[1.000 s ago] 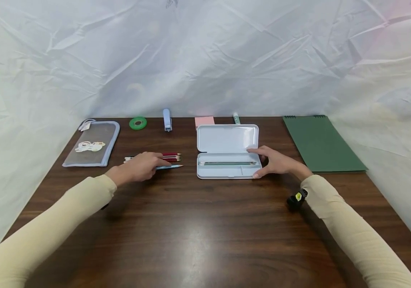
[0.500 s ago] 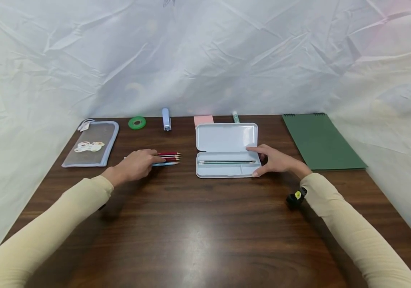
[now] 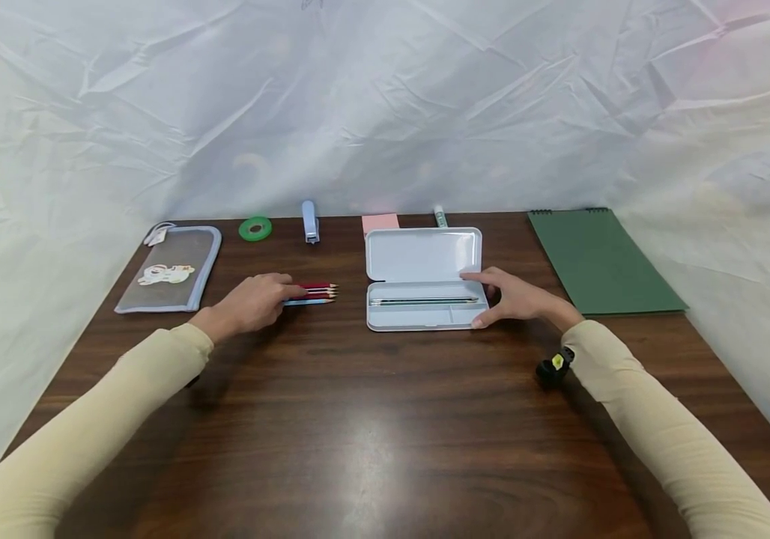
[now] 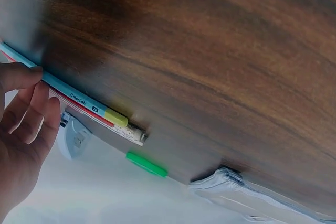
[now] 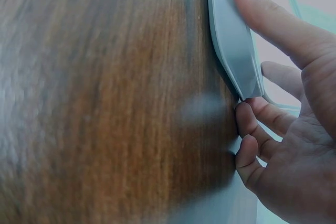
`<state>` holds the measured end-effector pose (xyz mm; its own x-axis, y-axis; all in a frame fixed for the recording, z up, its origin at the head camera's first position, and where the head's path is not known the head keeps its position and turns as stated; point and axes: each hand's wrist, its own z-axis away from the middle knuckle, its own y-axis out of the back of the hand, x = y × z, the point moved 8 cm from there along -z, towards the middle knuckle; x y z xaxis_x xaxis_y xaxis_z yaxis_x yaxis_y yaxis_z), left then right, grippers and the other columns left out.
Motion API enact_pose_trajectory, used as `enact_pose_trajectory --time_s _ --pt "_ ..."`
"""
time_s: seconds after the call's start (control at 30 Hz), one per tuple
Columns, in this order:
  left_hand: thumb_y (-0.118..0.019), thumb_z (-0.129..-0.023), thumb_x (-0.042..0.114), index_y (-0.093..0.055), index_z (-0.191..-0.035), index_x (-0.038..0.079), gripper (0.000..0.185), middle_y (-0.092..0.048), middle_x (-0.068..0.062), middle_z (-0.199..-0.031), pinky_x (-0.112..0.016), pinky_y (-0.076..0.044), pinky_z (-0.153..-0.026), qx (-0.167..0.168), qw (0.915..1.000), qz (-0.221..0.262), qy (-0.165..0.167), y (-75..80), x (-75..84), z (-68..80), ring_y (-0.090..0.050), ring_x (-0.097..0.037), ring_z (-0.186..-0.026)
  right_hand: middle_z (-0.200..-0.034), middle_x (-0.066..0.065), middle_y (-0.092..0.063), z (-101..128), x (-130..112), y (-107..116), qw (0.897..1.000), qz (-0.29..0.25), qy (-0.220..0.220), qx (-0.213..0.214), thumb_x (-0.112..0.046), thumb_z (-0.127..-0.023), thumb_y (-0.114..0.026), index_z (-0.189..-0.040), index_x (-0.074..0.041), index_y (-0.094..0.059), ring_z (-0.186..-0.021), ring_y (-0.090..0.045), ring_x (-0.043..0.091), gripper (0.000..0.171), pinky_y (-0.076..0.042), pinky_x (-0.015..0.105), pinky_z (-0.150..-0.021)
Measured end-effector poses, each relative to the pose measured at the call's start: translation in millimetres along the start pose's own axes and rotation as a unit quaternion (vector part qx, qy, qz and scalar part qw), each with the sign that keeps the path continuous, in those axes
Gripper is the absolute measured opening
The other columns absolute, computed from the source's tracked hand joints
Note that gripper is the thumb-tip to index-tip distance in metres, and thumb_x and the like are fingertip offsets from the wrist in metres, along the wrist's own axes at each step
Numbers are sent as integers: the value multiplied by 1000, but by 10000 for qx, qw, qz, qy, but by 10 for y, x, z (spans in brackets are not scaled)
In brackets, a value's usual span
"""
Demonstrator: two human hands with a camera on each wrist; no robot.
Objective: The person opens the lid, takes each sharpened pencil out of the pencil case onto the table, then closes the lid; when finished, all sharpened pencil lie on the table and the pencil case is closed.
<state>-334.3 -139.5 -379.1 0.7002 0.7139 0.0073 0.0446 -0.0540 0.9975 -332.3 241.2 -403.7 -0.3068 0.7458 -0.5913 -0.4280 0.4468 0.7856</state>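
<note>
My left hand is over a small bunch of pencils on the wooden table. In the left wrist view its thumb presses on a light-blue pencil with a yellow end, fingers at the far side of the bunch. Red pencils lie alongside, tips pointing right; the hand hides their other ends in the head view. A pale-blue pencil case stands with its lid raised, and green pencils lie in its long compartment. My right hand grips the case's right end, thumb at the front corner, index finger near the lid.
At the left lies a mesh zip pouch. Along the back are green tape, a light-blue stapler, pink sticky notes and a white-and-green tube. A green spiral pad lies at the right.
The light-blue pencil has moved up and slightly left, close against the red pencils, together with my left hand. My right hand stays on the case.
</note>
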Motion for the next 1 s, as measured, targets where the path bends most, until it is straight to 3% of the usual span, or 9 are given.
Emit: enact_pose_trajectory --time_s 0.23,0.33,0.43,0.57,0.63,0.73,0.87,1.0 --pt "-71 -86 2 -69 -125 11 40 -62 -9 -101 -44 -54 -78 222 9992 261 209 74 62 -167 -58 -25 -91 -126 19 -44 4 23 19 10000 0 -31 7 -33 -81 -83 -155 -9 -34 -107 -43 29 93 -38 43 -89" --pt "-70 -87 1 -69 -126 10 41 -61 -10 -103 -43 -51 -79 407 9970 656 31 160 227 -345 -55 -26 -94 -126 19 -45 6 15 20 10000 14 -22 6 -33 -80 -83 -155 -9 -35 -107 -44 29 93 -38 43 -89" --pt "-67 -89 -1 -69 -127 8 39 -64 -11 -109 -42 -51 -85 322 9919 1188 -319 210 493 -595 -58 -25 -99 -125 19 -46 9 13 16 10000 31 -37 5 -34 -80 -84 -155 -9 -35 -107 -44 29 93 -39 43 -89" --pt "-63 -93 0 -68 -129 7 37 -66 -13 -116 -40 -52 -92 -338 9818 1677 -823 164 934 -965 -62 -25 -106 -125 18 -46 11 13 7 10000 34 -31 18 -33 -80 -84 -155 -9 -35 -107 -44 30 93 -38 43 -89" --pt "-60 -94 -1 -66 -130 5 37 -66 -14 -116 -39 -51 -94 -726 9775 1679 -1048 113 1146 -1125 -62 -26 -108 -125 18 -46 8 8 3 10000 26 -18 25 -34 -80 -84 -155 -10 -35 -107 -44 30 93 -38 43 -89" --pt "-57 -95 -1 -64 -134 7 41 -65 -14 -119 -38 -49 -100 -1305 9741 1463 -1128 24 1381 -1316 -61 -25 -113 -125 18 -46 0 0 -4 10000 9 -20 22 -35 -80 -83 -155 -10 -35 -108 -44 29 92 -38 43 -90" --pt "-51 -94 -5 -60 -139 11 49 -65 -11 -126 -35 -46 -103 -1889 9698 1181 -995 -88 1527 -1485 -59 -21 -114 -123 17 -46 -5 3 -2 10000 -2 -69 6 -35 -81 -83 -155 -11 -35 -107 -43 29 92 -38 42 -88" --pt "-47 -93 -8 -56 -143 13 55 -61 -10 -136 -35 -47 -100 -2302 9625 1232 -743 -162 1549 -1561 -57 -20 -115 -122 17 -46 -7 12 -2 10000 -10 -62 41 -34 -81 -83 -155 -11 -36 -106 -43 29 91 -38 42 -87"
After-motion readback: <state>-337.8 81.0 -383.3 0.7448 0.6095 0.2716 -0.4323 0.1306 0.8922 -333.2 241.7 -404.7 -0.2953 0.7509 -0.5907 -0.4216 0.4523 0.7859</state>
